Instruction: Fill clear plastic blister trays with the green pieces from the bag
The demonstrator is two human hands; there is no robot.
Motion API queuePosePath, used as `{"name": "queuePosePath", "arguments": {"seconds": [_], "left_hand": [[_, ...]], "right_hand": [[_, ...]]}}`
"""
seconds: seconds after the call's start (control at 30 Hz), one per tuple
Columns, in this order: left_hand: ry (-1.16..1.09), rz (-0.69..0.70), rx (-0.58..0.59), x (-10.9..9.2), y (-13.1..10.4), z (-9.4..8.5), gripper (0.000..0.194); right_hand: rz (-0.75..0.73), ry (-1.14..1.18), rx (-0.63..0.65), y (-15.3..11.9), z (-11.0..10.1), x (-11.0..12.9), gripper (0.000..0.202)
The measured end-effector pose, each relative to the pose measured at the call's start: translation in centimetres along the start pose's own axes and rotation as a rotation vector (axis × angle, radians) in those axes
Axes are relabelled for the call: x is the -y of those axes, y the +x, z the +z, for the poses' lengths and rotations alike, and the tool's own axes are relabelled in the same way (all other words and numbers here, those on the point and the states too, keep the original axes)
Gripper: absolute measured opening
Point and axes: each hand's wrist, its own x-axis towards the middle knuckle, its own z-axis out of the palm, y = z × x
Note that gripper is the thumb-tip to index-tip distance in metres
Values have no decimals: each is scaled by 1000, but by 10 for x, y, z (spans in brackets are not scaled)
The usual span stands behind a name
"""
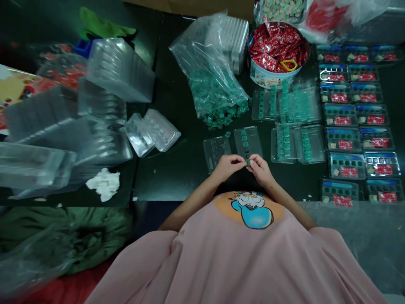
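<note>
A worker's left hand (229,166) and right hand (260,168) pinch a green piece (248,162) at the near edge of a tray (254,141), bag (190,50) and tin (271,78) beyond, filled packs (347,164) to the right, stacked trays (122,69) left

There are 2 hands (225,167), 1 tin (268,78), 1 tissue (105,184) and 15 filled trays (346,161) (7 rows).

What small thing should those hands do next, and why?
Probably set the small green piece into the clear tray just beyond: the left hand and right hand pinch it, and that tray's row looks only partly filled with similar green pieces.
</note>
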Motion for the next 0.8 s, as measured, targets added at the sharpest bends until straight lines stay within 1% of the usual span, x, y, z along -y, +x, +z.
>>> {"name": "queuePosePath", "arguments": {"seconds": [0.1, 0.23, 0.33, 0.4, 0.47, 0.53, 0.6, 0.63, 0.7, 0.8], "left_hand": [[33, 9, 16, -2, 0, -2, 14], [-16, -22, 66, -2, -1, -3, 15], [40, 42, 75, -4, -2, -2, 13], [155, 122, 45, -6, -3, -2, 12], [310, 209, -25, -7, -4, 0, 12], [456, 285, -92, -7, -5, 1, 15], [567, 338, -124, -5, -5, 2, 18], [611, 358, -132, -4, -5, 2, 19], [681, 388, -146, -3, -4, 1, 21], [729, 411, -181, -4, -3, -1, 20]], "right_hand": [[100, 121, -5, 2, -1, 5, 37], [176, 223, 38, 5, 0, 12, 37], [204, 283, 70, 5, 1, 14, 35], [222, 291, 81, 5, 2, 15, 37], [198, 230, 81, 4, 3, 16, 40], [103, 105, 57, 5, 6, 18, 40], [-4, -4, 14, 6, 10, 19, 35], [-33, -28, -3, 7, 12, 19, 32], [-20, 1, -15, 10, 17, 18, 29], [69, 131, -8, 12, 23, 17, 30]]}}
